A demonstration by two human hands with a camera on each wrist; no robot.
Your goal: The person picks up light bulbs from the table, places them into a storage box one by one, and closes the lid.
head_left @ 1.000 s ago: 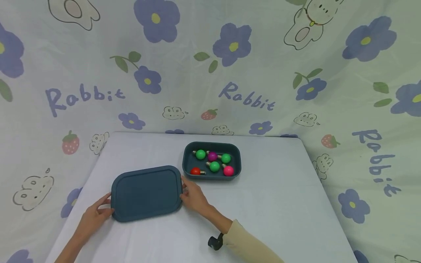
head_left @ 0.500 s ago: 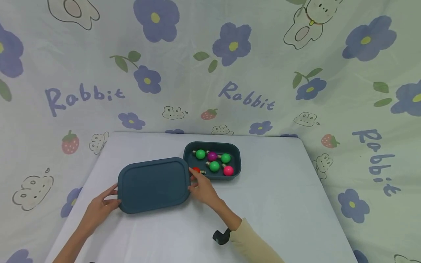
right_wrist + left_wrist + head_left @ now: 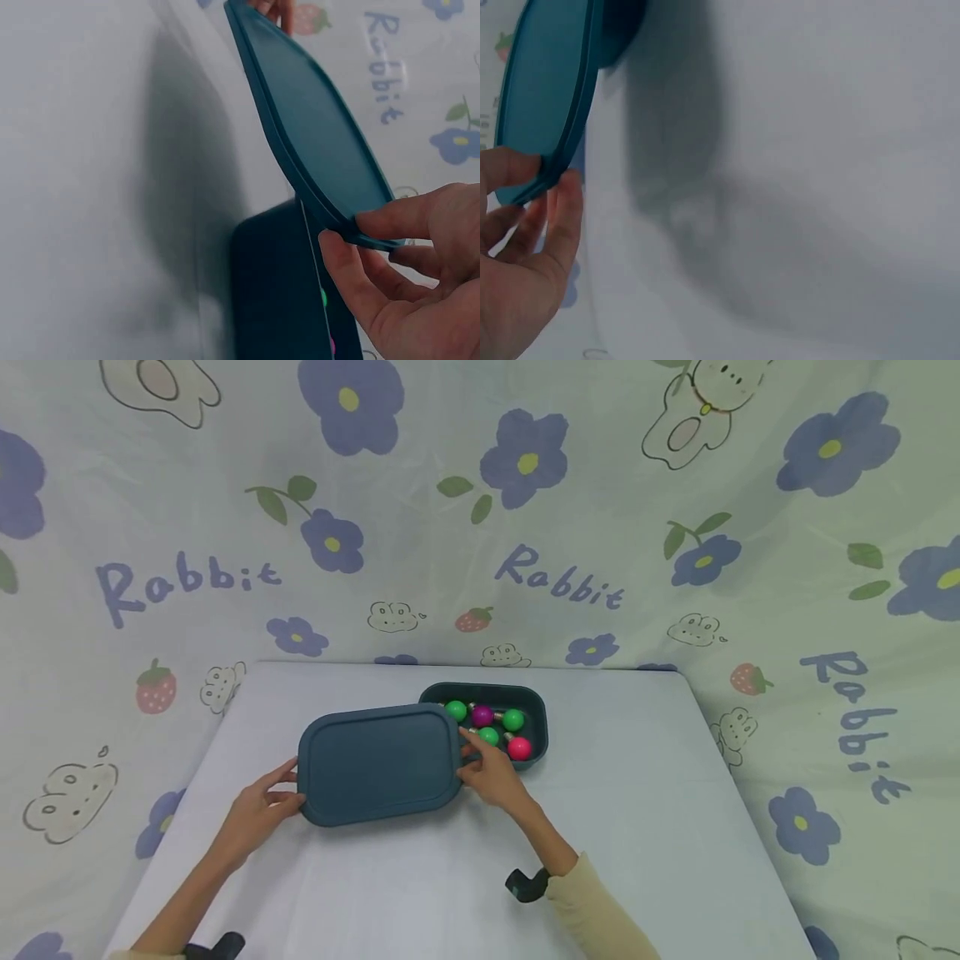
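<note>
A dark teal lid (image 3: 381,765) with rounded corners is held off the table between both hands. My left hand (image 3: 258,814) pinches its left end, thumb on one face and fingers on the other in the left wrist view. At the opposite end my right hand (image 3: 495,772) pinches the edge near a corner. Behind the lid stands a matching open box (image 3: 538,710), its left front part covered in the head view. Inside it lie several small coloured light bulbs, among them a pink bulb (image 3: 519,748), a purple bulb (image 3: 482,716) and a green bulb (image 3: 513,720).
A white-covered table (image 3: 645,793) bears the box toward its back edge. Behind and beside it hangs a cloth (image 3: 420,527) printed with flowers, rabbits and strawberries. Dark wrist devices show on the left arm (image 3: 217,947) and the right arm (image 3: 527,886).
Both hands have carried the lid up and to the right, toward the box. It now overlaps the box's left front part and hides the red bulb. The box has stayed put.
</note>
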